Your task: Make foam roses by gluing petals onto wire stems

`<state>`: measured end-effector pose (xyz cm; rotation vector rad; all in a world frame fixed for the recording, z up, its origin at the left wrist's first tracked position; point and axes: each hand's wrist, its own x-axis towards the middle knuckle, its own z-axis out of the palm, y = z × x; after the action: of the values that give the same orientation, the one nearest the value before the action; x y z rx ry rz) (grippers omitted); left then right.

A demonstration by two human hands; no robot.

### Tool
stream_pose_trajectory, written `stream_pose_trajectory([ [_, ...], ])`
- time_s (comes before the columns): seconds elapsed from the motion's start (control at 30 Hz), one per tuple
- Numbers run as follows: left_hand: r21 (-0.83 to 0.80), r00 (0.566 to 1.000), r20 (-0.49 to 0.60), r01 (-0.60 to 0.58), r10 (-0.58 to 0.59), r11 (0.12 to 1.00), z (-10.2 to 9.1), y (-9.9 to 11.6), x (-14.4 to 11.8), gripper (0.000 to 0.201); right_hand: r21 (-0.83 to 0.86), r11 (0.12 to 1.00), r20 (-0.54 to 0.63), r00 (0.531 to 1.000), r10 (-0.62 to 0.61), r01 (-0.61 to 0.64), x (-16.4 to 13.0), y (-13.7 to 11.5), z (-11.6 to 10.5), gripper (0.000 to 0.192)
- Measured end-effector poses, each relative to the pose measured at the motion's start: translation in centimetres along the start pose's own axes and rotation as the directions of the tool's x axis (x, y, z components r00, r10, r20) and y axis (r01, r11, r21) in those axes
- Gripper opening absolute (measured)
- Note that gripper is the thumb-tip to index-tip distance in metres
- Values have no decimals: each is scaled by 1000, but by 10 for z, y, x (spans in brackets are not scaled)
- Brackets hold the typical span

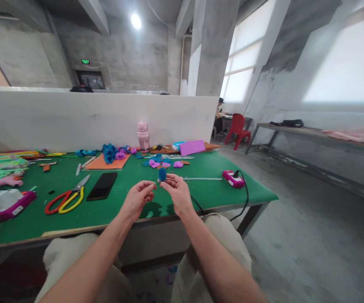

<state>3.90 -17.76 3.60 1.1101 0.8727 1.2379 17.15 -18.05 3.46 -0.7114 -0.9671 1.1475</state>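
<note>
both forearms meet above worktop (112, 210) edge. right hand (178, 192) pinches blue roll (162, 174) at its fingertips, roll upright, just above-left of grip. left hand (138, 198) curled, empty, slightly left of roll.

We see bright daylight from blown-out windows (342, 63) on the right | ceiling lamp (136, 21) glares | soft shadows under hands on the green table (106, 206) | edges bend (wide lens), right side blurred.

Green sign (86, 62) above the far doorway: lit, its characters too small for me to read.
Other text: none legible.
</note>
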Motion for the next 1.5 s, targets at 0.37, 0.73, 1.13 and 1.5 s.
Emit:
stream_pose_trajectory([
  [0.37,139,994,-33,-98,104,985,-4,0,4,27,-9,996,25,996,84,-83,-8,1,2,30],
  [0.73,92,998,32,-61,58,994,-4,0,4,23,-36,996,84,993,86,-84,-11,1,2,26],
  [1.13,53,998,42,-50,48,997,-4,0,3,22,-45,994,94,990,103,-99,-13,-2,2,26],
  [1.5,92,998,35,-61,58,994,-4,0,3,21,-30,995,78,992,98,-96,-13,0,1,25],
])
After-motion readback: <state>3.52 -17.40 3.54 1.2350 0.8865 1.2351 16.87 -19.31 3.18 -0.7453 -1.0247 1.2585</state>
